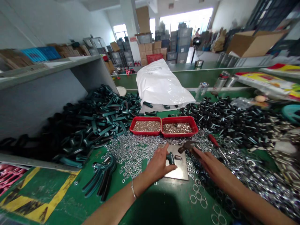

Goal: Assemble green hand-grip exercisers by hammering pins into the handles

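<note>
My left hand (159, 162) is curled round a dark green plastic handle part (170, 158), which rests on a flat metal plate (181, 174). A coil spring (177, 157) lies on the same plate, just right of that part. My right hand (206, 160) is closed on a claw hammer (186, 146), its head above the plate's upper right corner. Most of the hammer's handle is hidden by the fingers. To the left, assembled green-and-black spring hand grips (103, 176) lie on the green table.
Beyond the plate stand two red trays (161, 133) of small metal pins. Green handles (103, 115) are heaped at left, black-headed bolts (217, 120) at right. Metal nuts (133, 156) and rings (198, 196) are strewn about. A red-handled screwdriver (213, 141) and a white sack (161, 86) lie further back.
</note>
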### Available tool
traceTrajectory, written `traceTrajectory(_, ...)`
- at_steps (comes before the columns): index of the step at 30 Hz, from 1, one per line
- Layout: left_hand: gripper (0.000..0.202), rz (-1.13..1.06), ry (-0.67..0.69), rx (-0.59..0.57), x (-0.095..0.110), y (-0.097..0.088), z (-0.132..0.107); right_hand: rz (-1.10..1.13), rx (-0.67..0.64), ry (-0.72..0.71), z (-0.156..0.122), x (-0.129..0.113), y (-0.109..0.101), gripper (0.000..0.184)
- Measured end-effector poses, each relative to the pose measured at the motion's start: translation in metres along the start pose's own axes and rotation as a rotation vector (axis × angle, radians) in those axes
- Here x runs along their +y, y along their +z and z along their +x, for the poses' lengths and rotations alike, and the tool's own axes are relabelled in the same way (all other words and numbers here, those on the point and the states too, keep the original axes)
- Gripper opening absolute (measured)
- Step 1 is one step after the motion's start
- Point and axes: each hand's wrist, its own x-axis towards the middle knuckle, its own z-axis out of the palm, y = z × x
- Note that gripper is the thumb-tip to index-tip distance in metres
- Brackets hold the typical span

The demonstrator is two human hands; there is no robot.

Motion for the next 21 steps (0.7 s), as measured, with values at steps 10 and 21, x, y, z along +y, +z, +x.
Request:
traceTrajectory(10, 0.086, -0.116, -0.036, -0.066, 0.015, 0.009, -0.025, 0.264, -0.230, -0.129, 0.027, -0.026, 0.031, 0.024)
traceTrajectory(21, 0.036, 0.358, 0.250, -0.008, -0.013, -0.075, 0.117, 0.095, -0.017, -0.196, 0.018, -0.003, 0.069, 0.023)
